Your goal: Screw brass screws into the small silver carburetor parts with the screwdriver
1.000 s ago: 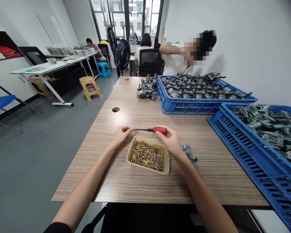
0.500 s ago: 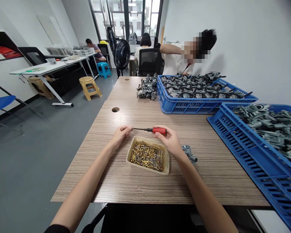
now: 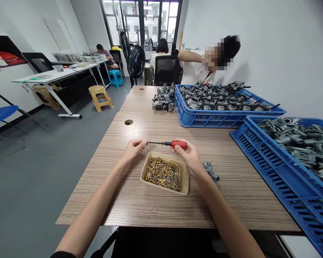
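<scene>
Screwdriver [image 3: 167,143], one, centre of frame: likely light, stiff; best held by the red handle [image 3: 181,144]. Left hand [image 3: 134,149], one: thumb and finger pinched at its tip. Tub [image 3: 185,175], one, below: holds brass pins [image 3: 161,173], uncountable. Right hand [image 3: 190,152], one: fingers curled round the handle. Crates [image 3: 210,119], two, right.

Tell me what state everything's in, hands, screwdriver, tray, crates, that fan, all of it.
Screwdriver: held roughly level
Left grip: pinched at its tip
Right grip: closed around its handle
Tray: open, mostly filled with brass pieces
Loose part: right of the tray, partly hidden
Near crate: open, heaped
Far crate: open, packed
Fan: upright; can't tell whether running
Yellow stool: upright
</scene>
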Demonstrator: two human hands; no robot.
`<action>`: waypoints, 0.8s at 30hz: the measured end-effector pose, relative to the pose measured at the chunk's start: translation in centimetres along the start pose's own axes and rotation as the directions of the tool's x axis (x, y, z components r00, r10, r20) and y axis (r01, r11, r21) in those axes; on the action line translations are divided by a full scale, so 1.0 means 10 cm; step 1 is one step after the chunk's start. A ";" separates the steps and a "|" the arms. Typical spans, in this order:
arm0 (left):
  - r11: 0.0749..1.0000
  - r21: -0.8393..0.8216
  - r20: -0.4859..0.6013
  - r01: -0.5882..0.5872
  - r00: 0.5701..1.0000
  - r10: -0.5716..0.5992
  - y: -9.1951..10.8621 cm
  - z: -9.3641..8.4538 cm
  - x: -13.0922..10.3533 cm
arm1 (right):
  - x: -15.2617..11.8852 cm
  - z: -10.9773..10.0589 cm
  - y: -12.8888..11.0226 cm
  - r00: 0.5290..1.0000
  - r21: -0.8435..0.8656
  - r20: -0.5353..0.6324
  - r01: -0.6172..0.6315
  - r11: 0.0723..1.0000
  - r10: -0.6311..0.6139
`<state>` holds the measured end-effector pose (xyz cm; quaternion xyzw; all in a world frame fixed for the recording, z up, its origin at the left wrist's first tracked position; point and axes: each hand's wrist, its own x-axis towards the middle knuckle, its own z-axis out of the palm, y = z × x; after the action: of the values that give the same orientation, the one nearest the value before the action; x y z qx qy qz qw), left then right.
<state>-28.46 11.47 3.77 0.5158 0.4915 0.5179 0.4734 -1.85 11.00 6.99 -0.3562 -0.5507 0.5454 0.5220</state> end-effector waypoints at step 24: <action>0.981 0.167 0.246 -0.100 0.968 0.057 0.14 -0.08 -0.08 | 0.03 -0.08 0.01 0.994 -0.003 -0.077 -0.079 0.997 0.078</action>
<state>-29.24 10.60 5.17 0.6341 0.4539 0.4242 0.4604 -1.18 11.50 6.82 -0.3997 -0.5175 0.5497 0.5198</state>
